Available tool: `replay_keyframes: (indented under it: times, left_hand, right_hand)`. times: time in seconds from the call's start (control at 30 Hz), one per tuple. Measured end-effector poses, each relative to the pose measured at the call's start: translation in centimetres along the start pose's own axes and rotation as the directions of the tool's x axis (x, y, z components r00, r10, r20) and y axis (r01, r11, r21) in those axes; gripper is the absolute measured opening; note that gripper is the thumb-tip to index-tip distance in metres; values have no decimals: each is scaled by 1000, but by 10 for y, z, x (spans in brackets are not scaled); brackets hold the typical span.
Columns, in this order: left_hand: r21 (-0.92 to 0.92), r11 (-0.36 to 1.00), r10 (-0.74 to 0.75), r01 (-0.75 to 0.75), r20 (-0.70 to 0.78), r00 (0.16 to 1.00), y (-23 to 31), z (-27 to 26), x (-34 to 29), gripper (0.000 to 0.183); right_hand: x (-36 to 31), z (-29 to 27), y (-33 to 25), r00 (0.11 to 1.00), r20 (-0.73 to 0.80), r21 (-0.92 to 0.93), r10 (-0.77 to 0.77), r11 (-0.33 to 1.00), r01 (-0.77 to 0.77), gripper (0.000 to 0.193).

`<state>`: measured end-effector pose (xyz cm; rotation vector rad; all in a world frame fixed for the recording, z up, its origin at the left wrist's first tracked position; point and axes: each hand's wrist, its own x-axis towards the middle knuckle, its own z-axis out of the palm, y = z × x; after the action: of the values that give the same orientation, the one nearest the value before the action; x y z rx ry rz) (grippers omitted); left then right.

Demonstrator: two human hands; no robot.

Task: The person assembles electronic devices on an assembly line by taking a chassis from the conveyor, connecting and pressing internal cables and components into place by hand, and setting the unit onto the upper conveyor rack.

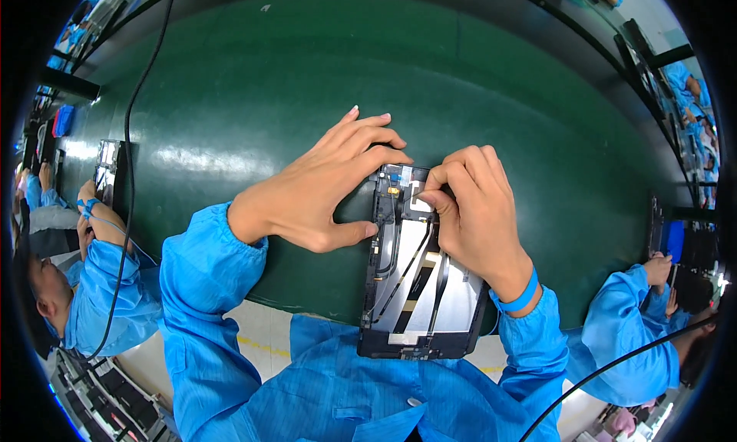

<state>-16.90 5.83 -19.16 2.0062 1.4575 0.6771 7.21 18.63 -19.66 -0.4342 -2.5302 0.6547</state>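
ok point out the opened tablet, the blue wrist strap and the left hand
opened tablet [430, 300], head view, on the silver inner plate in its lower half
blue wrist strap [520, 297], head view, on the band around the right wrist
left hand [315, 188], head view, on the back of the hand
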Motion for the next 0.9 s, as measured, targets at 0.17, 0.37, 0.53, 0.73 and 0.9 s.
replay_keyframes:
  times: [0.17, 0.37, 0.53, 0.73, 0.9]
  left_hand:
    - [-21, 1000, -14, 14, -1, 1000, -1, 0, 0, 87]
    - [-24, 999, -34, 35, 10, 999, -2, 0, 1, 87]
    - [-24, 998, -54, 54, 6, 999, 2, 2, 0, 89]
    - [-26, 995, -92, 92, -18, 996, 11, 5, -1, 83]
    - [-22, 997, -79, 78, -8, 997, 11, 6, -1, 80]
  right_hand:
    - [0, 0, 1, 1000, -22, 14, -9, 1000, 10, 22]
    - [0, -1, 1, 1000, -20, 20, -1, 1000, 1, 22]
    - [1, -1, 0, 1000, -19, 19, -5, 1000, 5, 22]
    - [-9, -5, -3, 998, 22, -18, -65, 998, 65, 24]
    - [-15, -15, 0, 994, 28, 19, -103, 995, 103, 22]
